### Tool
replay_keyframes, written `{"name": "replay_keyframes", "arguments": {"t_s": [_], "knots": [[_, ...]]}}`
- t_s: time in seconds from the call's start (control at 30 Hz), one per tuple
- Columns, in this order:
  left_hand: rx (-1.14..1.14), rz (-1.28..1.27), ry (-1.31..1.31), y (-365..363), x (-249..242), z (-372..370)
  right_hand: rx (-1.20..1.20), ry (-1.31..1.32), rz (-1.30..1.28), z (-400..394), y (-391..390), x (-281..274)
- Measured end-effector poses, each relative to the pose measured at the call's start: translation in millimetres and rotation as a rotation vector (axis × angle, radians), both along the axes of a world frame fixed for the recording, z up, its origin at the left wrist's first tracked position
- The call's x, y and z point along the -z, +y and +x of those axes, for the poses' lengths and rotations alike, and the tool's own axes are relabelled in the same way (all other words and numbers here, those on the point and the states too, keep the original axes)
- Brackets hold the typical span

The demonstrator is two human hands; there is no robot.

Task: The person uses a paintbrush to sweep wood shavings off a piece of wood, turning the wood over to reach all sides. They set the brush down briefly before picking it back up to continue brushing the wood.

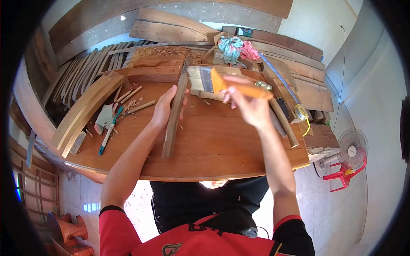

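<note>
My left hand (164, 109) is wrapped round a long narrow wooden strip (174, 113), which stands tilted on edge over the brown wooden table (213, 149). In my right hand (247, 100) is a wide paintbrush (218, 81) with an orange handle and pale bristles. The bristles point left toward the strip's upper part, with a small gap seen between them. Behind the brush lies a light wooden block (213, 95), partly hidden by it.
At the left lie a curved wooden piece (87, 109), chisels (130, 94), a teal-handled tool (110, 130) and wood shavings. Rags (230, 48), a tape measure (300, 112) and a wooden rod (284, 123) are at the right. A fan (352, 151) stands beyond the table.
</note>
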State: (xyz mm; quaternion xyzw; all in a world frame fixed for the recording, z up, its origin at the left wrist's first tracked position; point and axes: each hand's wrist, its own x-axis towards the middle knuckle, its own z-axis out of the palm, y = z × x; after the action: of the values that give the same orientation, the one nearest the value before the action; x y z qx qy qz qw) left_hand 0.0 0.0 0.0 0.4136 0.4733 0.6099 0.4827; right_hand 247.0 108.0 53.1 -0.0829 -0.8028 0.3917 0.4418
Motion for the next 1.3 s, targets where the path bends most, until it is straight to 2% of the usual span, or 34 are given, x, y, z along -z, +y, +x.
{"name": "replay_keyframes", "arguments": {"t_s": [0.07, 0.1, 0.17, 0.27, 0.4, 0.5, 0.53, 0.6, 0.67, 0.77, 0.87, 0.97, 1.1, 1.13, 1.23, 1.27, 1.3], "knots": [[-0.036, 0.037, -0.004, 5, -1, 2, 0.099, 0.067, 0.225, -13, 0, 21], [-0.064, -0.009, -0.043, -11, 1, 9, 0.075, -0.017, 0.174, -9, -23, 24], [-0.103, -0.039, -0.076, -7, -3, 12, -0.037, -0.014, 0.316, -12, -26, 23], [-0.147, -0.087, -0.045, -12, -11, 17, -0.127, -0.105, 0.294, -10, -33, 24], [-0.156, -0.005, -0.001, 1, 6, 10, -0.248, -0.160, -0.277, 7, -40, 22], [0.031, -0.042, -0.058, -3, 5, 7, -0.366, -0.175, -0.357, 4, -47, 19], [-0.005, -0.032, 0.015, -3, 7, 9, -0.302, -0.241, -0.357, 2, -46, 19], [-0.026, -0.009, 0.131, 3, 24, 3, -0.251, -0.180, -0.401, 3, -36, 22], [0.104, -0.172, 0.200, -19, -15, 16, -0.195, -0.080, -0.406, 5, -25, 25], [0.090, -0.118, 0.167, -19, -14, 20, -0.101, 0.067, -0.339, 7, -16, 25], [0.156, -0.001, 0.174, -16, -10, 16, 0.142, 0.103, -0.167, 4, -24, 28], [0.081, -0.024, 0.257, -22, -21, 23, 0.308, 0.165, 0.395, -3, -18, 29], [0.073, -0.015, 0.315, -20, -21, 16, 0.195, 0.069, 0.562, -4, -30, 23], [0.079, -0.022, 0.312, -19, -19, 13, 0.151, -0.003, 0.489, -1, -34, 23], [0.125, -0.007, 0.294, -18, -16, 6, 0.071, -0.006, 0.343, -2, -36, 31], [0.145, 0.001, 0.288, -18, -15, 5, 0.052, -0.044, 0.225, 3, -37, 28], [0.143, -0.017, 0.308, -19, -17, 6, 0.016, 0.039, 0.059, 5, -34, 29]]}}
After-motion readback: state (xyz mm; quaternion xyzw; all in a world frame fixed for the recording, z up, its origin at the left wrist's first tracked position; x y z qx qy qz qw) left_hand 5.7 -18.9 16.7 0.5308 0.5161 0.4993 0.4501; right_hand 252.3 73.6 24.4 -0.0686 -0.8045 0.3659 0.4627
